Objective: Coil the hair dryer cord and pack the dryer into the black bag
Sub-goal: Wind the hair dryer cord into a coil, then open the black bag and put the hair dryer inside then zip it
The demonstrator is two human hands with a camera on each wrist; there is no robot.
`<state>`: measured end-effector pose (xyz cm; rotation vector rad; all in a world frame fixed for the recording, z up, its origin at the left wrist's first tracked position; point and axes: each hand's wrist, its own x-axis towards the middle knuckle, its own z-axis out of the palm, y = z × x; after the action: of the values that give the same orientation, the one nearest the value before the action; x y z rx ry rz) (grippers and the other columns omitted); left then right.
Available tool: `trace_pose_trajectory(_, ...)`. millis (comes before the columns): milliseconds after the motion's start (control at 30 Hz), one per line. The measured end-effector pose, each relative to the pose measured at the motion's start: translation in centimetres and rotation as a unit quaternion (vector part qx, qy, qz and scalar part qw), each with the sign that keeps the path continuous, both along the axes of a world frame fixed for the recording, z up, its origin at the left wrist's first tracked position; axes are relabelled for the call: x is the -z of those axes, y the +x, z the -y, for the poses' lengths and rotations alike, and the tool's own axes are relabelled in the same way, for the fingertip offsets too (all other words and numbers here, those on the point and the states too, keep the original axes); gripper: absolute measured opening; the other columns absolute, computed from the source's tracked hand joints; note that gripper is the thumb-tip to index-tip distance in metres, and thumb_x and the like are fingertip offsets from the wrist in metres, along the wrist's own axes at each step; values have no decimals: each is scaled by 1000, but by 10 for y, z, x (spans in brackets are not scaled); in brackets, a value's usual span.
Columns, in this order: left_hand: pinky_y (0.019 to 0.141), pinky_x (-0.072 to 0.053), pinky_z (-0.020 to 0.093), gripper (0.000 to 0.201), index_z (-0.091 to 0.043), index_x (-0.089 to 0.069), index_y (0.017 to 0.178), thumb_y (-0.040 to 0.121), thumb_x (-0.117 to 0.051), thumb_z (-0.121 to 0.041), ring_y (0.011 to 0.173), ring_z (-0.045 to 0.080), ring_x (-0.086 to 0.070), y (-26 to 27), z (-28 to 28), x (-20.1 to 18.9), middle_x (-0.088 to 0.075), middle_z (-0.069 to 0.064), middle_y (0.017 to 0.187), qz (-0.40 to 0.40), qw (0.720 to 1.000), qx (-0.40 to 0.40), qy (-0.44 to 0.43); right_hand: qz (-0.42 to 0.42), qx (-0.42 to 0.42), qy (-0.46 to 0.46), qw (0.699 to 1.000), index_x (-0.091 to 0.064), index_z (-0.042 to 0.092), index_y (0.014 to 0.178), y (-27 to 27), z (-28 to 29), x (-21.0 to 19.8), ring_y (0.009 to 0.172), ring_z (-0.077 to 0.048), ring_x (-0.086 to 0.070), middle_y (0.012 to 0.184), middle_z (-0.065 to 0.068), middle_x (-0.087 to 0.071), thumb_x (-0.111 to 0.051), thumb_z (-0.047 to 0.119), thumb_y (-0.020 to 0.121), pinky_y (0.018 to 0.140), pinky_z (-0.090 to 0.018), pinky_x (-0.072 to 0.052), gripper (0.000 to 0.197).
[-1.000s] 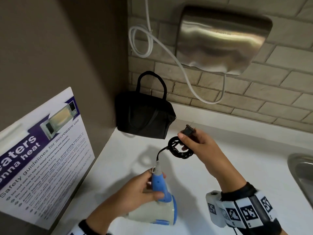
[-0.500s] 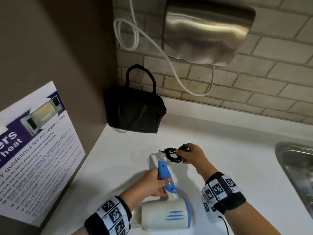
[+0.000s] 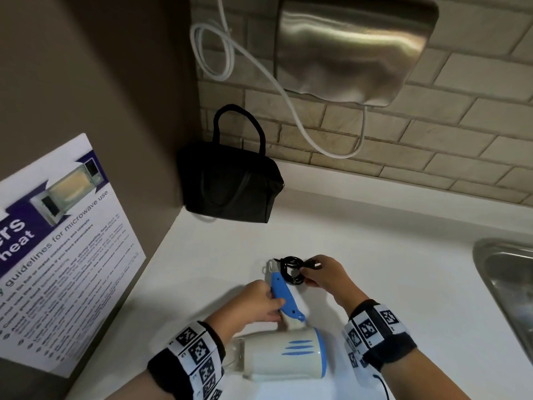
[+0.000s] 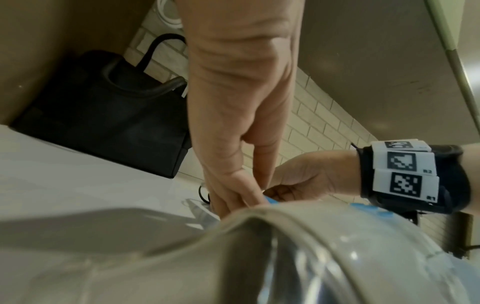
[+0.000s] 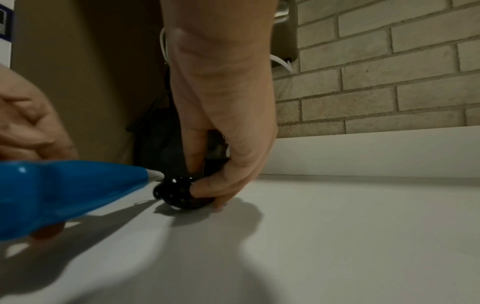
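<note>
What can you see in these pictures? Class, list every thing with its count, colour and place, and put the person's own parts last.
hair dryer: one, cream with a blue handle, lying on the counter near the person
cord coil: one, black, at the handle's end, low on the counter
black bag: one, in the corner against the brick wall
counter: one, white
hand dryer: one, steel, on the brick wall
white cable: one, looped, hanging from the hand dryer
microwave safety poster: one, white and purple, on the left wall
sink: one, steel, at the right edge
wristbands: two, black with white marker tags
left hand: grips the blue handle
right hand: pinches the cord coil and plug
</note>
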<state>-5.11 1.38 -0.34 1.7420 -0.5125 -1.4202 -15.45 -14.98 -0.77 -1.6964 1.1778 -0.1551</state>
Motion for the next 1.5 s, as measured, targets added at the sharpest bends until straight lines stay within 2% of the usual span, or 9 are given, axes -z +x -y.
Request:
trace_pose_trajectory(100, 79, -59, 27, 31, 3, -56, 119, 94, -55, -17, 90, 25, -71, 3, -3, -3, -66, 17, 111, 19, 1000, 10, 20, -46, -58, -44, 996, -60, 11, 111, -2, -4, -3, 88, -25, -65, 99, -9, -66, -66, 22, 85, 81, -37, -56, 28)
trace_pose_trajectory(200, 77, -58, 24, 37, -1, -55, 121, 95, -53, -27, 88, 22, -70, 6, -8, -10, -63, 12, 111, 36, 999, 20, 26, -129, -143, -142, 971, -54, 16, 122, -6, -10, -10, 102, -25, -59, 114, -8, -62, -59, 31, 89, 79, -28, -45, 37)
trace_pose_trajectory(367, 86, -56, 27, 42, -8, -56, 125, 95, -50, -37, 99, 19, -68, 14, -27, -34, -62, 6, 114, 89, 995, 45, 13, -155, -180, -278, 931, -49, 20, 131, -11, -30, -30, 112, -28, -52, 123, -10, -53, -55, 33, 91, 91, -30, -41, 43)
trace_pose_trajectory(533, 87, -55, 30, 35, -16, -55, 126, 95, -52, -33, 100, 19, -66, 35, -60, -46, -64, 5, 116, 165, 986, -1, -40, -79, -253, -323, 909, -55, 22, 126, 7, -56, -66, 114, -25, -51, 123, -4, -53, -52, 30, 93, 97, -30, -42, 34)
trace_pose_trajectory(667, 89, -49, 24, 33, -21, -61, 120, 93, -54, -37, 100, 11, -64, 53, -88, -34, -68, -4, 112, 320, 946, -31, -30, -9, -324, -372, 870, -52, 23, 129, 46, -74, -100, 117, -23, -49, 129, -4, -50, -51, 34, 94, 99, -30, -40, 36)
trace_pose_trajectory(833, 92, -41, 19, 34, -24, -59, 123, 94, -51, -37, 107, 8, -60, 56, -110, -20, -65, -5, 119, 446, 894, -49, 0, 35, -308, -454, 835, -45, 21, 136, 126, -63, -124, 116, -32, -50, 127, -10, -51, -53, 38, 92, 96, -44, -45, 48)
trace_pose_trajectory(1067, 96, -43, 20, 34, -26, -59, 123, 93, -51, -40, 110, 4, -58, 57, -129, -7, -65, -8, 119, 473, 879, -68, -13, -136, -278, -495, 812, -22, 19, 148, 198, -27, -111, 132, -38, -34, 147, -14, -34, -57, 35, 87, 103, -53, -33, 71)
trace_pose_trajectory(1333, 97, -44, 23, 33, -30, -57, 125, 95, -46, -40, 112, 3, -56, 56, -133, -33, -60, -15, 125, 496, 863, -89, -43, -78, -265, -512, 814, -60, 8, 114, 194, -23, -97, 95, -37, -60, 116, -15, -55, -52, 2, 87, 73, -37, -47, 29)
trace_pose_trajectory(1500, 95, -42, 17, 36, -28, -60, 122, 95, -39, -41, 112, 1, -54, 53, -128, -70, -60, -16, 122, 535, 832, -103, -108, 26, -293, -518, 803, -68, 8, 106, 148, -42, -105, 95, -33, -62, 108, -13, -64, -57, 1, 86, 77, -31, -47, 24)
